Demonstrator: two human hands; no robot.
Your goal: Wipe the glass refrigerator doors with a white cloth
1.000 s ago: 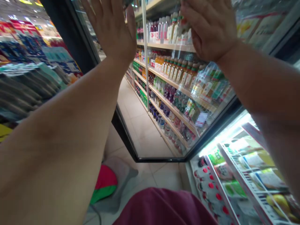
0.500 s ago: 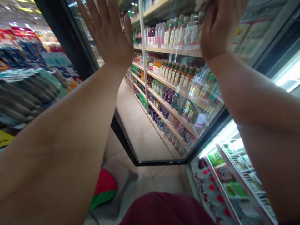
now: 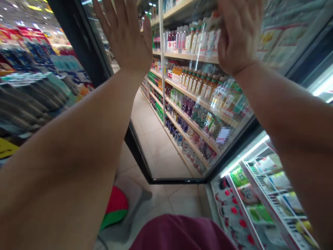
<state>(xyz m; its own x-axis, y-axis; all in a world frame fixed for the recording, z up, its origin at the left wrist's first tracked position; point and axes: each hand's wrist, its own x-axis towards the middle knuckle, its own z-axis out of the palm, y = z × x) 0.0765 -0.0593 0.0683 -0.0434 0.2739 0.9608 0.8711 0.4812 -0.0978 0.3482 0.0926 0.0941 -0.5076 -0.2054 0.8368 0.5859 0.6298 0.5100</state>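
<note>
Head camera: right hand [image 3: 240, 34] had swung rightward, then slightly back left; judged back-and-forth pass over glass door [image 3: 179, 118]. Left hand [image 3: 127, 38] scarcely moved, fingers spread, apparently on pane. Right fingers close together over pale, red-marked bundle [image 3: 213, 20]; grip unclear. Door dark-framed, glare-streaked, open beside lit fridge [image 3: 211, 201].

We're catching the right hand [image 3: 240, 34] shifting over the door glass [image 3: 179, 165]: its fingers are pointing more upward and less leftward than a second ago. Since half a second ago, it's easing back left, and the pale, blurred item [image 3: 214, 21] beside it is sitting lower and further left. More chilled packs [image 3: 279, 181] are showing past the right forearm [image 3: 283, 114] too.
</note>
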